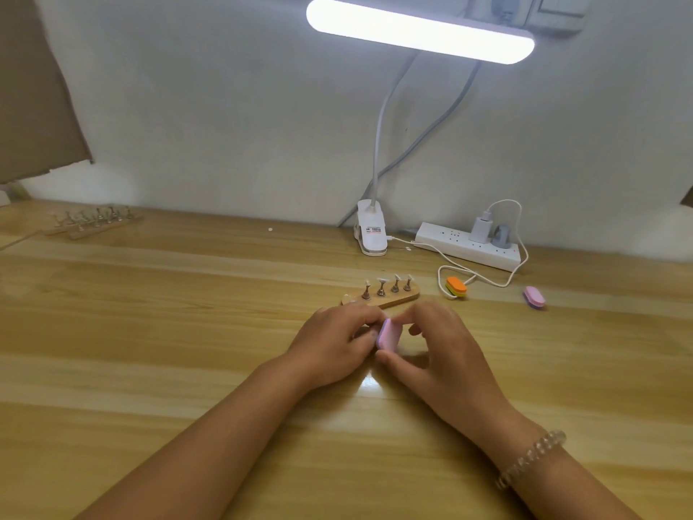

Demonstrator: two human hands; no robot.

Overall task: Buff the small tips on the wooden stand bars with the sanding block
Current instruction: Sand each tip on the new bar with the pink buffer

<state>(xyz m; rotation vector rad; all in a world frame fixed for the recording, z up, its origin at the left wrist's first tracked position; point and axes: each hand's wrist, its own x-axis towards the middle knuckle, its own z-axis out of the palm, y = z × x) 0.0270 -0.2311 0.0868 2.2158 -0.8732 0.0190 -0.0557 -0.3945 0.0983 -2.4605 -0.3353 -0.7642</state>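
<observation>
1. Head view, looking down on a desk (150,332) of glossy light wood plank with visible grain and a lamp glare spot near the wrists.
2. Sanding block (388,334): small pink rounded oblong with a matte, foam-like look, held low over the desk at centre between both hands, just in front of the near stand bar.
3. Right hand (442,354): grasps the block, thumb under its lower end and fingers curled over the top. A clear bead bracelet (532,459) sits on that wrist.
4. Left hand (333,343): fingers curled tight against the block's left edge. What they pinch is hidden, so I cannot tell its grip.
5. Near wooden stand bar (393,299): flat pale wood strip with rounded ends, lying on the desk just behind the hands. Four short metal posts stand on it, each topped with a small pale tip (382,281). The bar's left end carries no post.
6. More stand bars (93,223) at far left near the wall, same wood-and-metal make, blurred.
7. Right of the near bar: an orange-topped oblong block (456,287) touching a white cable (487,281), and a pink-purple block (534,296) further right.
8. Back: white plastic clip lamp (371,234) with a bendy neck and lit bar head (420,30), and a white power strip (468,249) with two plugs.
</observation>
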